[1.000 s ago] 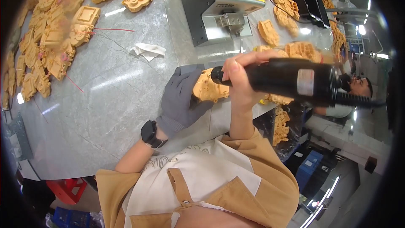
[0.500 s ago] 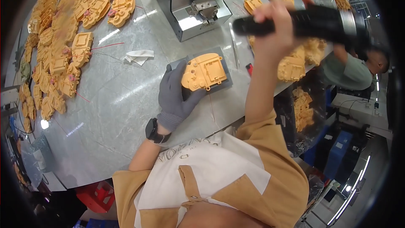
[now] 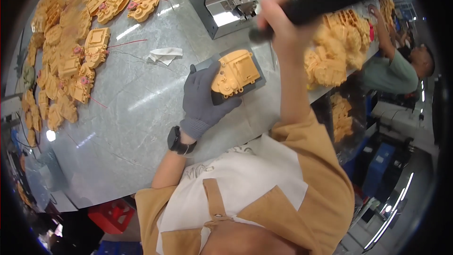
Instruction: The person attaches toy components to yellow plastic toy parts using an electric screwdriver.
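A yellow-orange plastic housing [image 3: 237, 73] with a raised rectangular frame lies on a dark flat block [image 3: 258, 84] on the grey table. My left hand [image 3: 204, 97], in a grey glove, grips the housing at its left side, with the thumb along the near edge. My bare right hand [image 3: 286, 26] is raised to the right of the housing, fingers wrapped around a black electric screwdriver [image 3: 325, 0]. The tool is smeared by motion and is held well above the table, apart from the housing. Its tip cannot be made out.
A silver and dark screw feeder [image 3: 231, 4] stands behind the housing. A crumpled white tissue [image 3: 165, 55] lies to the left. Piled orange housings [image 3: 61, 61] with thin red wires cover the far left; another heap [image 3: 337, 49] is at right. A co-worker [image 3: 394, 73] sits beyond it.
My right hand has moved left toward the housing, and the screwdriver is now tilted more. The view has shifted slightly; my left hand stays on the housing.
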Motion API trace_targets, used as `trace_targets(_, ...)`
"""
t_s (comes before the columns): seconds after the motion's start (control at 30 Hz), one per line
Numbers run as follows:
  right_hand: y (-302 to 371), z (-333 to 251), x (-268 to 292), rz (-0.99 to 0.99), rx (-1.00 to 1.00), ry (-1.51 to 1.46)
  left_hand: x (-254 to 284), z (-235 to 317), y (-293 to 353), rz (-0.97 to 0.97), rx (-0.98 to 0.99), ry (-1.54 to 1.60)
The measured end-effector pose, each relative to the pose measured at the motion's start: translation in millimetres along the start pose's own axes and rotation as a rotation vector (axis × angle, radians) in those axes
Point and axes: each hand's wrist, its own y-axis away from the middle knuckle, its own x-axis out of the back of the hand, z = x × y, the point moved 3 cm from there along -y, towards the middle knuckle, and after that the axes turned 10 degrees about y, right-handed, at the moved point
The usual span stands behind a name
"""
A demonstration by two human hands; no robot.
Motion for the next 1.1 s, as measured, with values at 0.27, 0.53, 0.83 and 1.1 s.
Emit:
trace_targets(0.27,12.3,-9.7,15.7,0.108,0.113,-0.246,-3.0,-6.7,-3.8,-0.006,-0.004,-0.028)
trace_targets(0.53,-54.1,29.8,-16.1,0.208,0.092,0.029,-6.3,-2.8,-5.4,-0.019,0.009,-0.014)
trace_targets(0.83,2.3,-2.5,7.9,-0.058,-0.006,0.009,-6.8,-11.9,-9.2,-0.008,-0.012,0.028)
trace_targets(1.1,59.7,-51.5,26.0,-0.053,0.02,-0.182,-4.0,-4.5,-5.0,-0.053,0.027,0.006)
